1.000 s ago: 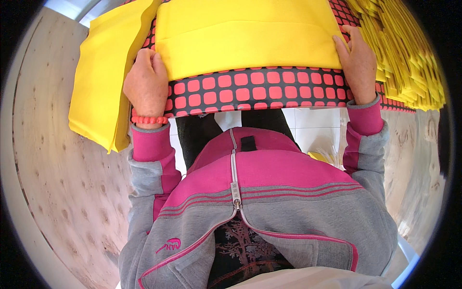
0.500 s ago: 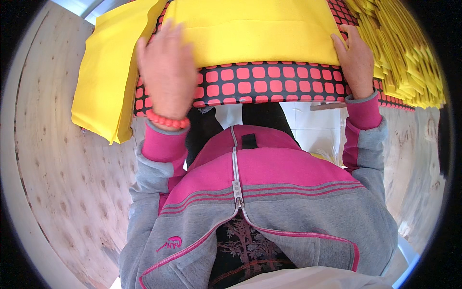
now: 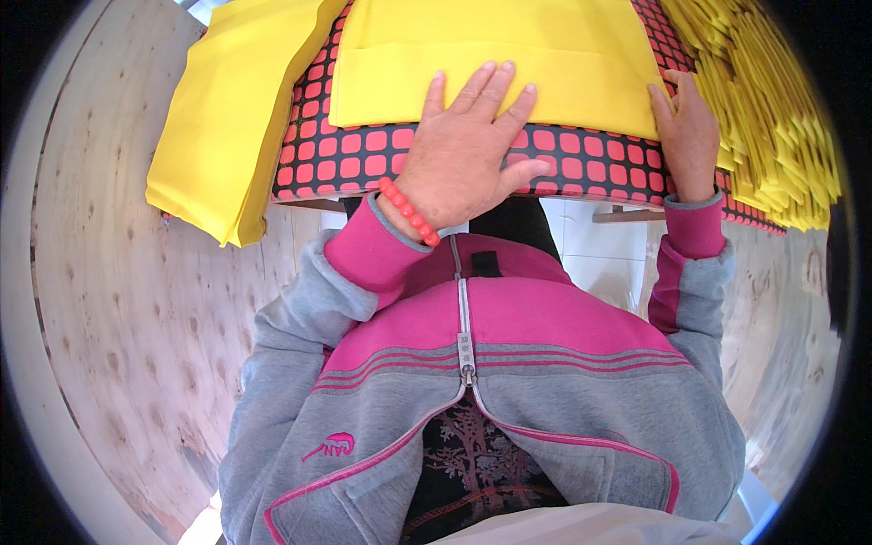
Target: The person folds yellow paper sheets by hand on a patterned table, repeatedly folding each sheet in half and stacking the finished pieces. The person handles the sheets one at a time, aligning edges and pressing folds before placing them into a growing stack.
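Observation:
A folded piece of yellow cloth (image 3: 509, 36) lies on a table covered in a red-and-black checked cloth (image 3: 391, 150). My left hand (image 3: 468, 141), with a red bead bracelet at the wrist, rests flat over the yellow cloth's near edge, fingers spread and holding nothing. At the right edge of that cloth is my right hand (image 3: 688, 132). Its thumb lies against the cloth's edge and its fingers are curled, partly hidden, in what looks like a light grip.
A stack of yellow cloth (image 3: 227, 118) hangs over the table's left end. On the right stands a thick pile of many folded yellow pieces (image 3: 777, 118), edges fanned toward me. Wooden boards (image 3: 127, 272) lie to the left, below the table top.
My left hand has swept right from the cloth's left corner to the middle of its near edge and now lies flat there. My right hand stays at the right edge.

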Motion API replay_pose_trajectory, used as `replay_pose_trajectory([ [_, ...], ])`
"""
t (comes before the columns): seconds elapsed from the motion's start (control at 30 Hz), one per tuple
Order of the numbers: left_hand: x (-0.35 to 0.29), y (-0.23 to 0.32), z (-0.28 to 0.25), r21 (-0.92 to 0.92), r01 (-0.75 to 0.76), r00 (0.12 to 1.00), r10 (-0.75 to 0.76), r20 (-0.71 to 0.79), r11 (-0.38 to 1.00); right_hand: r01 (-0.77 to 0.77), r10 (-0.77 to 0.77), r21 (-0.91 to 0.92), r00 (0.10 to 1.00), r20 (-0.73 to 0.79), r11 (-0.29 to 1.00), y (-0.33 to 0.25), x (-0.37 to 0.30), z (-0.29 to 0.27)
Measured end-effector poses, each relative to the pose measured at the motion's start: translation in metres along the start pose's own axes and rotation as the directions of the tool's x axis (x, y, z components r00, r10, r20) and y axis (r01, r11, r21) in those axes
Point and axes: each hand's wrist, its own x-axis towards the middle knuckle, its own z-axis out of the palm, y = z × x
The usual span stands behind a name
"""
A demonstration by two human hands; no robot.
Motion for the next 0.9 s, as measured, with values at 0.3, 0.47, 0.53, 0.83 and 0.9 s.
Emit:
replay_pose_trajectory([
  [0.3,0.000,-0.003,-0.001,0.066,-0.006,1.000,0.005,0.012,0.998,0.272,-0.266,-0.028,0.908,-0.325,0.962,-0.051,-0.012,-0.015],
  [0.47,0.001,-0.006,-0.001,0.076,-0.035,0.999,0.033,0.026,0.996,0.421,-0.419,0.426,0.902,-0.103,0.801,-0.147,-0.053,0.001],
  [0.53,0.000,-0.007,-0.001,0.067,-0.026,1.000,0.025,0.015,0.997,0.434,-0.448,0.419,0.891,-0.070,0.797,-0.156,-0.058,0.004],
  [0.83,-0.022,-0.025,-0.017,0.034,-0.018,1.000,0.017,0.020,0.999,0.372,-0.390,0.182,0.918,0.076,0.910,-0.113,-0.070,-0.011],
  [0.9,-0.033,-0.035,-0.024,0.053,0.046,0.997,-0.050,0.065,0.998,0.313,-0.333,0.163,0.936,0.114,0.936,-0.101,-0.073,-0.015],
])
